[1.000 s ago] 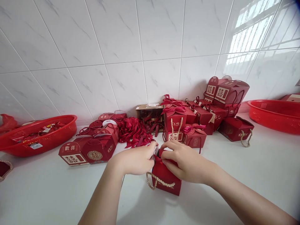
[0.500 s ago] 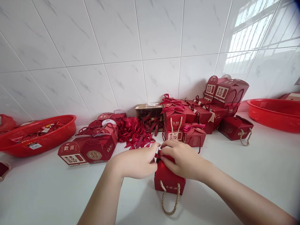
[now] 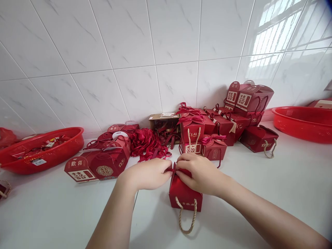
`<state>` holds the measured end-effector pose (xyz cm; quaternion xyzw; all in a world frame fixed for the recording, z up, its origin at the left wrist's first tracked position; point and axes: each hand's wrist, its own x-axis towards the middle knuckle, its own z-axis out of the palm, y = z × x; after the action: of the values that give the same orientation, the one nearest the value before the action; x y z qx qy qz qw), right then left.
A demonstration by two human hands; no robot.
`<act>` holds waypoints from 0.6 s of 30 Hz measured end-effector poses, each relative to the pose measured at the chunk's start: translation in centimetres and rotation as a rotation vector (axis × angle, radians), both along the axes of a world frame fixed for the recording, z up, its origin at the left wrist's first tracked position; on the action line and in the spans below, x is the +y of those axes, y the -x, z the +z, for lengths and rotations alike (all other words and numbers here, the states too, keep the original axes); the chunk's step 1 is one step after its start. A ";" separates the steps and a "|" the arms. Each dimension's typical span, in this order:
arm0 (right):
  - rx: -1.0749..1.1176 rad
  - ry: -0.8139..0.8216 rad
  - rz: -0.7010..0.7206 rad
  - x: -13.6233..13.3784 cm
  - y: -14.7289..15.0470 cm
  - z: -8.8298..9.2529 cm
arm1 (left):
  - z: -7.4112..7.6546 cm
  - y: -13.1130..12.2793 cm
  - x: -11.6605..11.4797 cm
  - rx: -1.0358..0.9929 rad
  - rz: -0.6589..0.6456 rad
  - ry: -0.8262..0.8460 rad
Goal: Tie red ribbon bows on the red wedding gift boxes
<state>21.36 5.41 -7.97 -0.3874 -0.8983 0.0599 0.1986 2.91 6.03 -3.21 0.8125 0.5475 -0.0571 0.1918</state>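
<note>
A small red gift box point(image 3: 185, 195) with a twisted beige rope handle point(image 3: 187, 231) stands upright on the white counter in front of me. My right hand point(image 3: 194, 171) lies over its top from the right, fingers bent and closed on the upper flaps. From the left, my left hand point(image 3: 151, 173) pinches what looks like a dark red ribbon point(image 3: 169, 169) between thumb and fingers, right beside the box's top edge. My fingers hide most of the lid. Just behind the hands, a loose heap of red ribbons point(image 3: 146, 143) lies on the counter.
Several red boxes with bows point(image 3: 193, 129) are stacked behind the hands and to the right. Further boxes point(image 3: 110, 164) stand at left. A red plastic basket point(image 3: 38, 160) holds small packets; another red basket point(image 3: 303, 126) sits far right. An open cardboard carton point(image 3: 155, 121) rests against the tiled wall.
My left fingers have closed more tightly beside the box top and drawn slightly left. The right hand keeps its hold. The view has shifted a little.
</note>
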 end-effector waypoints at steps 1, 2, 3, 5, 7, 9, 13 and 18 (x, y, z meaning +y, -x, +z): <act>0.002 0.007 0.002 0.0 0.0 0.0 | 0.1 0.0 0.0 -0.001 -0.015 0.022; 0.009 0.016 0.004 -0.1 -0.1 0.2 | 0.2 0.1 0.0 -0.004 -0.025 0.037; 0.020 0.024 0.003 -0.1 -0.2 0.3 | 0.4 0.3 0.0 -0.012 -0.032 0.045; 0.053 0.042 -0.018 -0.2 -0.8 1.0 | 1.0 1.1 0.0 -0.055 -0.032 0.030; 0.085 0.051 -0.072 -0.3 -1.9 1.8 | 1.7 2.2 -0.1 -0.117 0.009 -0.028; 0.083 0.057 -0.135 -0.5 -3.4 2.7 | 2.5 3.6 -0.2 -0.193 0.110 -0.154; -0.038 0.151 -0.241 -0.7 -6.6 3.4 | 3.5 5.8 -0.8 -0.402 0.363 -0.459; -0.252 0.278 -0.249 -0.2 -8.0 2.4 | 3.1 6.0 -1.3 -0.205 0.497 -0.588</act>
<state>29.33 5.17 -5.61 -0.5235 -0.8442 0.1092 0.0353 -3.08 4.77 -0.13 0.6769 0.6986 0.2315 0.0127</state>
